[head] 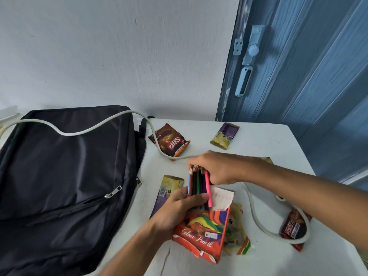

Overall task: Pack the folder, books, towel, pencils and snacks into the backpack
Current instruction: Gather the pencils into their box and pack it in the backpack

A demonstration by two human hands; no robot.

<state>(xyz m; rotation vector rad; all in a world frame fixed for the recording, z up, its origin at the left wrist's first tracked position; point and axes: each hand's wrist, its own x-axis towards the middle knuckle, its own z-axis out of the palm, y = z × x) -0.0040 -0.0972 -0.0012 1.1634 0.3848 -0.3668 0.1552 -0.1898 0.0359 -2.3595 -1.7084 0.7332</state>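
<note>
White bench (258, 140) against a pale wall, with a blue door at the upper right of the frame: that is where I am working. At centre, my right hand (217, 168) closes its grip over the sharpened tips of a bundle of coloured pencils (199, 186), fingers curled down around them. My left hand (179, 208) comes up from the lower middle and holds the red pencil box (203, 232) at its open mouth, thumb pressed across the pencil shafts.

The pencils run nearly straight up and down the frame, tips toward the top, lower ends already inside the box. As I judge it, the coming move is along that same axis: push down toward the lower edge to seat them.

Left of both hands, filling the left side of the frame, lies the black backpack (59, 166), flat, its zip looking closed. My left hand is the nearer one to it.

Snack packets (169, 142) lie scattered around the hands, and a white cable (256, 218) trails across backpack and bench.
</note>
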